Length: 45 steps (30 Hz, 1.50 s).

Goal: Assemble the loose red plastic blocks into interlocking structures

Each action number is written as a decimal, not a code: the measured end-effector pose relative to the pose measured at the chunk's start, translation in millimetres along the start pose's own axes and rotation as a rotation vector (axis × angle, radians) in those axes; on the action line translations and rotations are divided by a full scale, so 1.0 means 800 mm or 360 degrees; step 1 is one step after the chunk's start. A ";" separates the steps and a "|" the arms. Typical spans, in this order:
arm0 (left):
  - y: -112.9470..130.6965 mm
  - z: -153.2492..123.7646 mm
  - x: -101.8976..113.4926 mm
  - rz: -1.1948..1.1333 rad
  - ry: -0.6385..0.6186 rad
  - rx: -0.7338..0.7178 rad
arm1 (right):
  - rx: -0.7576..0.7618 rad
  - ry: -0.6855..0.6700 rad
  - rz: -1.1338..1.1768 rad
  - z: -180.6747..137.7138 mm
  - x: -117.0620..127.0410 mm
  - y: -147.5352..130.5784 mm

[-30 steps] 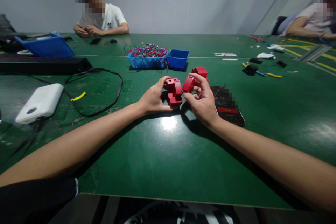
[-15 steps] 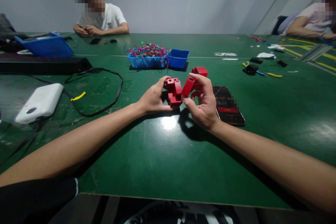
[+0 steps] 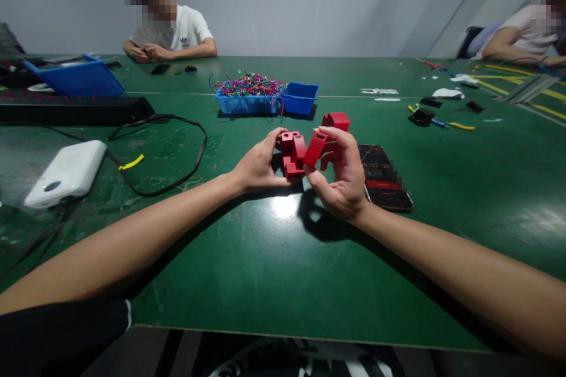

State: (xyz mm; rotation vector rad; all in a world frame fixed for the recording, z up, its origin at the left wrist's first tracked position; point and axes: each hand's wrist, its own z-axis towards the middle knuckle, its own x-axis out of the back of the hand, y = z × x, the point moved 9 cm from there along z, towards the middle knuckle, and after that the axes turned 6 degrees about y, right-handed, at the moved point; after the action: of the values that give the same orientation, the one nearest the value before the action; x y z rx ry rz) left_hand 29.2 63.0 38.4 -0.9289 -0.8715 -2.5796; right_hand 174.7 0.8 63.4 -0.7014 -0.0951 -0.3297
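Observation:
My left hand [image 3: 257, 166] grips a red plastic block [image 3: 292, 156] that rests on the green table [image 3: 283, 259], fingers wrapped round its left side. My right hand [image 3: 342, 174] holds a second red plastic piece [image 3: 315, 148] tilted against the right side of that block, thumb under it and fingers curled over. Another red part [image 3: 336, 121] shows just behind my right fingers; whether it belongs to the held piece I cannot tell.
A phone [image 3: 384, 177] lies right of my right hand. Two blue bins [image 3: 300, 98], one full of coloured wires [image 3: 250, 85], stand behind. A white device [image 3: 66, 172] and black cable [image 3: 177, 147] lie left. Two other people sit at the far edge and right.
My right hand has rolled its red piece towards me and leftwards, closer against the block in my left hand. My left hand has stayed still.

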 end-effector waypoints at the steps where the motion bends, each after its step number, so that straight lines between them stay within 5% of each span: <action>1: 0.000 0.000 0.000 0.0001 0.0001 0.0000 | 0.0028 0.0001 0.0000 0.000 -0.001 -0.001; 21: 0.001 -0.001 0.001 0.0030 -0.0001 -0.0014 | 0.0336 -0.0028 -0.0126 -0.001 -0.004 -0.017; 45: 0.002 0.000 0.000 -0.0001 0.0005 -0.0050 | 0.0229 -0.0181 -0.0013 -0.001 -0.016 -0.008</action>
State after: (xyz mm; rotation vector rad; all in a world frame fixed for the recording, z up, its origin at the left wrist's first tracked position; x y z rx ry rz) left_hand 29.5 62.0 39.1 -0.9327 -0.8328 -2.6020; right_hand 160.8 -1.2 64.1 -0.5767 -0.2275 -0.2877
